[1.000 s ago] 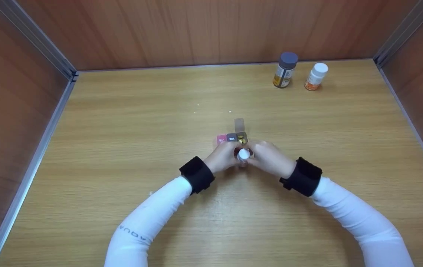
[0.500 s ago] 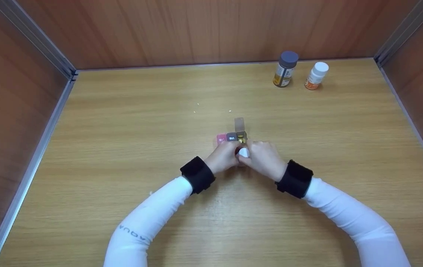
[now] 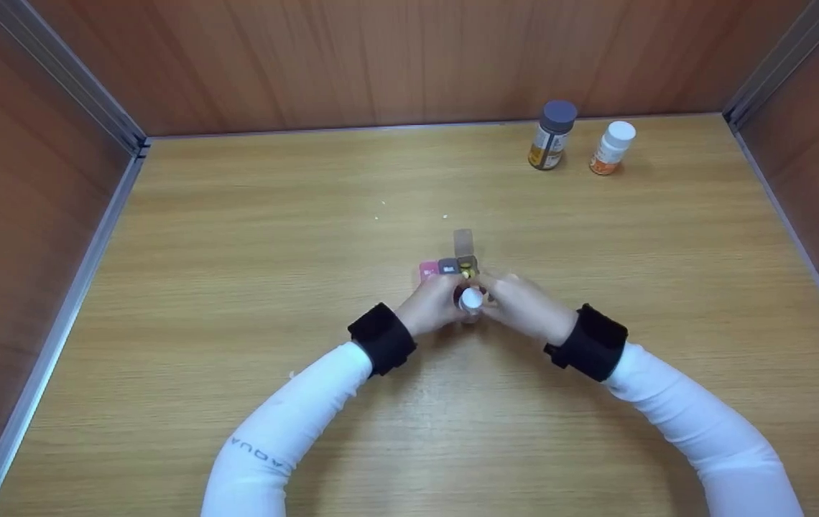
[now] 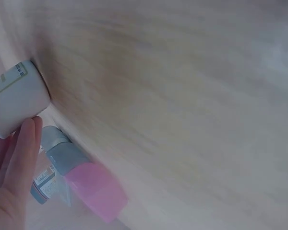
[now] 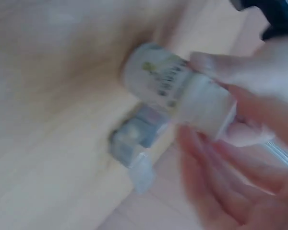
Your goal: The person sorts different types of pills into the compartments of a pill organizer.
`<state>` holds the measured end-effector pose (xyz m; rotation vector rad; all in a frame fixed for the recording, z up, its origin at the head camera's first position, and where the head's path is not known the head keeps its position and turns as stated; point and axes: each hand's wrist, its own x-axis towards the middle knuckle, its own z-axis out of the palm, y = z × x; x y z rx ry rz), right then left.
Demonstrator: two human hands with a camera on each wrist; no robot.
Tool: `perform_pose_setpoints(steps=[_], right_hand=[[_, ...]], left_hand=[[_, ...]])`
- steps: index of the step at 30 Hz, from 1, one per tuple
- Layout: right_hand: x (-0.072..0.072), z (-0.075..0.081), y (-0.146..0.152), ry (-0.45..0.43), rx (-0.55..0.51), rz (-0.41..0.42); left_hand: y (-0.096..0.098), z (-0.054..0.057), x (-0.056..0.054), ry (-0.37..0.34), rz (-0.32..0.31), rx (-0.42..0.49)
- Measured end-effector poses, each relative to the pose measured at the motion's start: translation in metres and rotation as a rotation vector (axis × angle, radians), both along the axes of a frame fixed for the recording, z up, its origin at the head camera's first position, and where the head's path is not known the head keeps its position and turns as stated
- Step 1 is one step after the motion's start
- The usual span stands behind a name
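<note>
Left wrist: left fingers (image 4: 22,153) hold white bottle (image 4: 20,101); right wrist: right fingers (image 5: 201,177) round cap (image 5: 205,106).

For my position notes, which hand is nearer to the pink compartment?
Left. The left hand is just in front of the pink compartment; the right hand is farther right, past the white bottle.

Blurry lettering (image 5: 170,80) on white bottle (image 5: 178,92), right wrist view
</note>
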<state>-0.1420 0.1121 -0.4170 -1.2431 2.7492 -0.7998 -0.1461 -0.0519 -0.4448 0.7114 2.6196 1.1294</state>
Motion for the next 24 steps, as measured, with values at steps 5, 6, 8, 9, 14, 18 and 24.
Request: perform_pose_setpoints(steps=[5,6,8,9,14,18,24], right_hand=[[0.0,-0.005,0.004,0.037,-0.003,0.04],[0.0,-0.005,0.004,0.033,0.001,0.042],[0.0,-0.006,0.004,0.025,0.01,0.045],[0.001,-0.006,0.003,0.022,0.015,0.042],[0.004,-0.006,-0.002,0.041,0.044,-0.015],[0.005,-0.008,-0.005,0.096,0.06,-0.076],[0.006,-0.011,-0.01,0.172,0.076,-0.121]], left_hand=[[0.0,0.0,-0.001,-0.007,0.01,-0.011],[0.0,0.0,-0.001,-0.009,0.013,-0.014],[0.0,0.0,-0.001,-0.008,0.016,-0.022],[0.0,-0.001,-0.002,-0.009,0.018,-0.024],[0.0,-0.001,-0.002,0.001,0.027,-0.027],[0.0,-0.001,-0.002,0.02,0.027,-0.028],[0.001,-0.002,0.0,0.085,0.011,-0.038]])
